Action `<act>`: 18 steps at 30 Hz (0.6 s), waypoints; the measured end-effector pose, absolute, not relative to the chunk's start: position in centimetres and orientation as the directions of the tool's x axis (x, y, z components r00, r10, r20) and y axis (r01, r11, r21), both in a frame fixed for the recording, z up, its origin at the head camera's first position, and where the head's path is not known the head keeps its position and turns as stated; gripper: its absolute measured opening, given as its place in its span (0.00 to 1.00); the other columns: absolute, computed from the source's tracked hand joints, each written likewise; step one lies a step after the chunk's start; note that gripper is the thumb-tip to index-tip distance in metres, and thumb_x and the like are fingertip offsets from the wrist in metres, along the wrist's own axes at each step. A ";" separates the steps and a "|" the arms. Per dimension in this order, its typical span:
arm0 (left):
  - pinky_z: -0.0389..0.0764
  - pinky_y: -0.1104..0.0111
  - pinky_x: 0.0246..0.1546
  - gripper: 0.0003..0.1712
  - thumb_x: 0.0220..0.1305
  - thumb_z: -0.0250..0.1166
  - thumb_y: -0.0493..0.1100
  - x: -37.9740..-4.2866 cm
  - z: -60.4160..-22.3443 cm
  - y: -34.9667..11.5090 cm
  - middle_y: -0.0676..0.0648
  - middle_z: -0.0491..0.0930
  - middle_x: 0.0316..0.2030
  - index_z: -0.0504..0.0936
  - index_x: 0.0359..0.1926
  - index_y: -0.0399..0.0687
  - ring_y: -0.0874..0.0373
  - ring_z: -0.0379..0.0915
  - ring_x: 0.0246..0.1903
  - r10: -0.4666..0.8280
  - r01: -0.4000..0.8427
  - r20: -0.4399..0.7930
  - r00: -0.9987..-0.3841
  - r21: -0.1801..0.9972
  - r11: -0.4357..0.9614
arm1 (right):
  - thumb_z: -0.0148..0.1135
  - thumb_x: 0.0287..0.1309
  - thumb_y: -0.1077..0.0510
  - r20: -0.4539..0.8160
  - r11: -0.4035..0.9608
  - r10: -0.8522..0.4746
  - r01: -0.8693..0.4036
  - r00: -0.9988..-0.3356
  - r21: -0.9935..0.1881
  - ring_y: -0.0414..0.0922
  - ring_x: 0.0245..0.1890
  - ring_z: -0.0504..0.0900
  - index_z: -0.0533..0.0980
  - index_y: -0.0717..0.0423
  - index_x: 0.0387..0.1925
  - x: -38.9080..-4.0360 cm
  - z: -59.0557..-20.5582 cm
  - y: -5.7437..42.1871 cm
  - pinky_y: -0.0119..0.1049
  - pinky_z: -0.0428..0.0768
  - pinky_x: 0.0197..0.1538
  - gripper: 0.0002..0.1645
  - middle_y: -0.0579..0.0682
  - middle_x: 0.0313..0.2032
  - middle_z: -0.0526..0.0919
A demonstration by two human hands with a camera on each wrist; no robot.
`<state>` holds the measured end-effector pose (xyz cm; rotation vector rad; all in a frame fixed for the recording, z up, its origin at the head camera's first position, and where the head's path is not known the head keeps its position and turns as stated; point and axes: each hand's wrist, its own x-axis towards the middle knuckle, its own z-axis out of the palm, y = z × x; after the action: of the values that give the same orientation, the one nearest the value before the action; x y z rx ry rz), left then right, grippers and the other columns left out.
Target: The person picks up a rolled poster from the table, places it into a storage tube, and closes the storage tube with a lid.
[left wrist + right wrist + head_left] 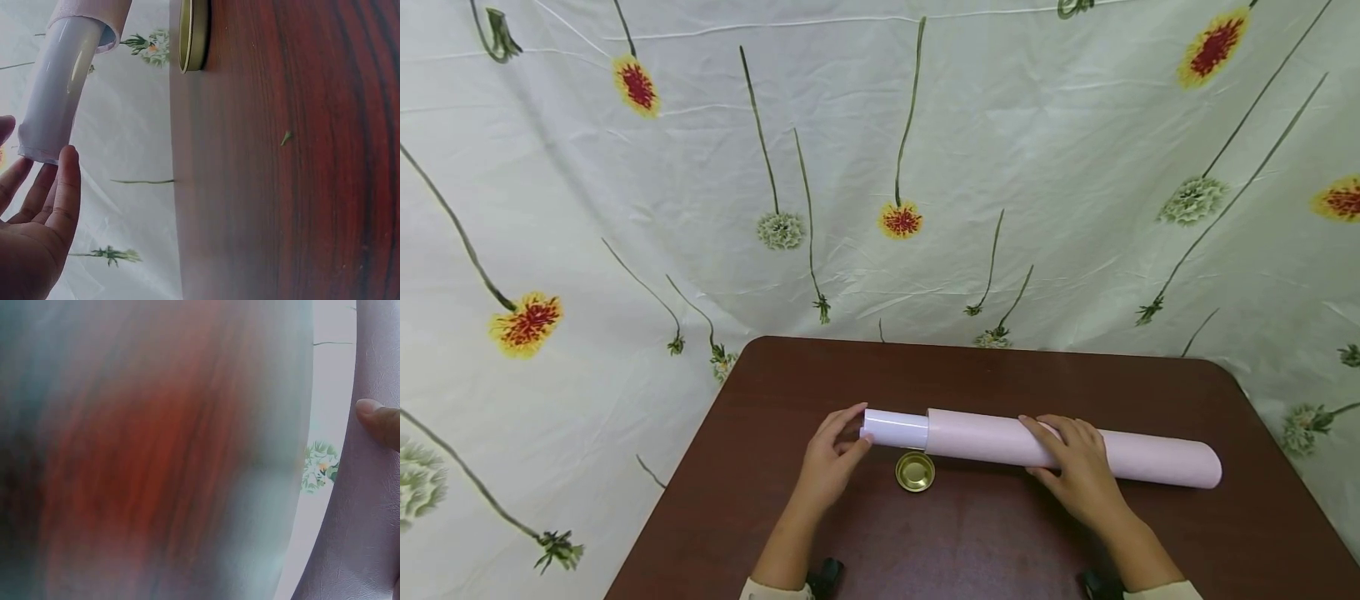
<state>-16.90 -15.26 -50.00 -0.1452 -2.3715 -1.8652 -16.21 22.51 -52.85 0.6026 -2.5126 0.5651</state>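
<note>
A long pink tube (992, 438) lies across the view above the table, and a glossy white roll (895, 429) sticks out of its left end. My left hand (831, 458) holds the outer end of that roll between thumb and fingertips; the left wrist view shows the fingers (67, 187) at its rim. Around the middle of the tube my right hand (1078, 475) grips from above, the thumb on the near side. In the right wrist view, the thumb (378, 422) presses on the pink surface. Below the tube's open end sits a round gold metal lid (915, 472).
The dark brown wooden table (962, 542) has rounded far corners. Behind it hangs a white cloth (850, 167) printed with flowers. A tiny green scrap (287, 137) lies on the tabletop in the left wrist view.
</note>
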 end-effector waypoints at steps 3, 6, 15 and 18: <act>0.83 0.75 0.44 0.29 0.63 0.69 0.33 -16.9 -50.1 -15.3 0.45 0.78 0.58 0.78 0.65 0.47 0.48 0.78 0.58 0.010 0.154 0.156 -0.988 0.960 0.233 | 0.86 0.32 0.58 0.545 0.814 -0.308 -0.512 -0.780 -0.273 0.57 0.55 0.73 0.73 0.43 0.67 -16.2 -52.9 22.4 0.61 0.61 0.62 0.54 0.54 0.54 0.78; 0.82 0.75 0.45 0.29 0.63 0.69 0.32 -17.0 -50.2 -15.3 0.45 0.78 0.58 0.78 0.65 0.46 0.48 0.78 0.58 0.013 0.148 0.149 -0.989 0.961 0.234 | 0.86 0.33 0.58 0.545 0.812 -0.313 -0.516 -0.778 -0.271 0.56 0.55 0.73 0.73 0.43 0.68 -16.2 -52.9 22.4 0.60 0.61 0.61 0.54 0.54 0.54 0.78; 0.82 0.75 0.45 0.28 0.63 0.69 0.33 -16.9 -50.3 -15.1 0.45 0.78 0.58 0.79 0.63 0.53 0.48 0.78 0.58 0.020 0.147 0.146 -0.989 0.961 0.234 | 0.86 0.32 0.58 0.543 0.811 -0.316 -0.519 -0.778 -0.271 0.56 0.55 0.73 0.72 0.42 0.68 -16.2 -53.0 22.3 0.60 0.61 0.62 0.55 0.54 0.55 0.78; 0.83 0.74 0.46 0.28 0.63 0.69 0.32 -16.9 -50.5 -15.1 0.45 0.78 0.58 0.80 0.63 0.53 0.48 0.78 0.58 0.017 0.147 0.147 -0.989 0.961 0.233 | 0.86 0.32 0.58 0.544 0.810 -0.314 -0.519 -0.778 -0.275 0.56 0.55 0.73 0.73 0.42 0.68 -16.2 -52.9 22.2 0.60 0.61 0.62 0.55 0.54 0.55 0.78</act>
<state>-16.91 -15.06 -50.45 -0.1600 -2.3817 -1.8763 -16.22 22.18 -52.95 0.6185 -2.5109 0.5725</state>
